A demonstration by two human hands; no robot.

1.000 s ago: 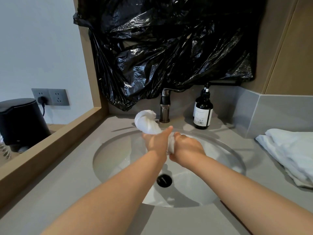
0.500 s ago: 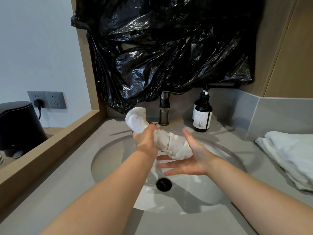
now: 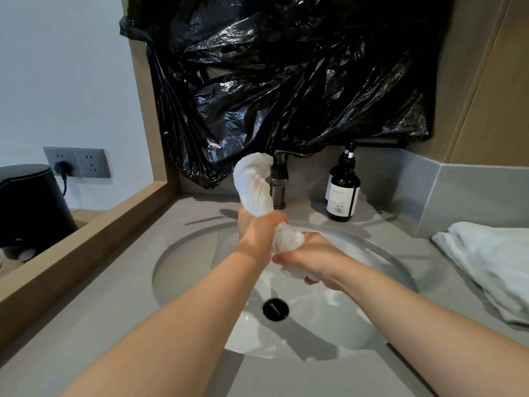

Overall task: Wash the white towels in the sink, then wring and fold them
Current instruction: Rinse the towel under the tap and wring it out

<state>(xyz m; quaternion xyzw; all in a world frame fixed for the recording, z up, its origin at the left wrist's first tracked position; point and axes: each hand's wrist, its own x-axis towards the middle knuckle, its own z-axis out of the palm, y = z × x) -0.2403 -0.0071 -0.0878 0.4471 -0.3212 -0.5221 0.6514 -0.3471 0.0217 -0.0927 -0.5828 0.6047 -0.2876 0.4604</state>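
A white towel (image 3: 253, 184) is twisted into a thick rope above the round white sink (image 3: 183, 270). My left hand (image 3: 257, 233) grips the rope at its middle, and the upper end curls up in front of the faucet (image 3: 279, 181). My right hand (image 3: 312, 260) grips the lower end, just below and right of the left hand. A short tuft of towel pokes out under the right hand. Both hands hover over the basin, above the black drain (image 3: 275, 309).
More white towels (image 3: 486, 262) lie piled on the grey counter at the right. A dark pump bottle (image 3: 343, 193) stands right of the faucet. Black plastic sheeting (image 3: 286, 81) covers the wall behind. A black kettle (image 3: 31, 204) and wall sockets (image 3: 77, 162) sit at far left.
My right hand, open under the towel half a second ago, has closed round its lower end. The left hand turned the upper end up toward the faucet.
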